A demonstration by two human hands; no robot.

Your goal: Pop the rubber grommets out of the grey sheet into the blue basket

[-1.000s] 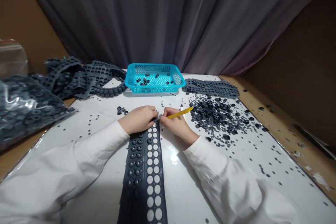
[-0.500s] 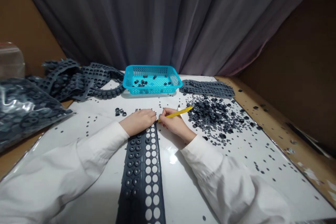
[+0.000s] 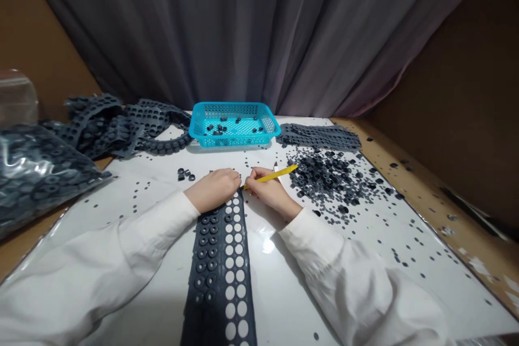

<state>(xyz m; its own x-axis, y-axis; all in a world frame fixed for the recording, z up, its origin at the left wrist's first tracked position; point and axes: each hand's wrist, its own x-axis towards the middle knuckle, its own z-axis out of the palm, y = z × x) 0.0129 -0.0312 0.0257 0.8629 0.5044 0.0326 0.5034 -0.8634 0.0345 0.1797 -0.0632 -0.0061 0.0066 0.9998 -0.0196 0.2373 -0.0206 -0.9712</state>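
Observation:
A long black rubber strip (image 3: 222, 281) runs away from me across the white table; round grommet-like pieces fill its left rows, while the right rows are mostly open holes. My left hand (image 3: 217, 188) lies over the strip's far end, its fingers curled closed on it and hiding that end. In my right hand (image 3: 263, 189) is a slim yellow pen-like tool (image 3: 279, 173), pinched between thumb and fingers. Its tip meets the strip's far right corner, close to my left fingertips. A small dark bit shows there, too small to name.
Behind my hands stands a blue mesh basket (image 3: 235, 140) with several black pieces. Black discs and rings form a pile (image 3: 328, 173) at right. More perforated strips lie at back left (image 3: 109, 124) and back right (image 3: 320, 136). A filled plastic bag (image 3: 44, 173) sits at left.
Both hands stay almost in place, the tool's tip still at the strip's corner. Only a slight shift of the whole view shows.

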